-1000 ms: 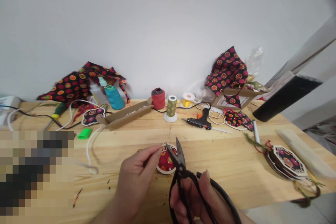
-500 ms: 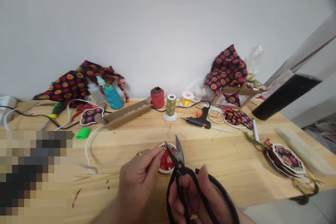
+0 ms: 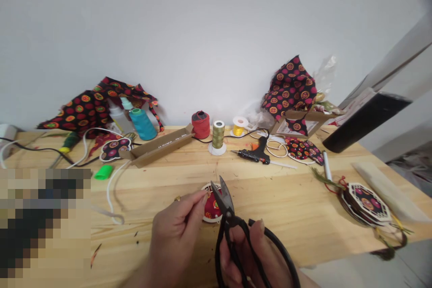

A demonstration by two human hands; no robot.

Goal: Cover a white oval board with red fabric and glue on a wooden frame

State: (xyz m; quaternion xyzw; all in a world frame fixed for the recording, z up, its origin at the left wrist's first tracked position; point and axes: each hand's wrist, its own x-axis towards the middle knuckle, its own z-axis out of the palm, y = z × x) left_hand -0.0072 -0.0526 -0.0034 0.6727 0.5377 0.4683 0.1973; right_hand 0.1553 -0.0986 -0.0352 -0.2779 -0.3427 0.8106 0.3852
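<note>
Black-handled scissors (image 3: 229, 219) are in my right hand (image 3: 249, 252), the fingers and thumb in and around the handles. Their blades stand apart and point away from me. My left hand (image 3: 178, 225) is closed in a pinch just left of the blades; a tiny pale bit shows at the fingertips, too small to name. Under the blades and fingertips lies a round ornament (image 3: 212, 207) with red patterned fabric and a pale cut-out rim. The fingers and scissors partly cover it.
A black glue gun (image 3: 254, 153), an olive thread spool (image 3: 218, 137), a red spool (image 3: 201, 125) and a cardboard tray (image 3: 162, 147) stand farther back. At right sits a stack of octagonal ornaments (image 3: 367, 204). A green cap (image 3: 103, 172) and white cord (image 3: 110, 189) lie at left.
The scissor blades have come slightly closer together. The whole view has shifted a little; my left hand keeps its pinch.
</note>
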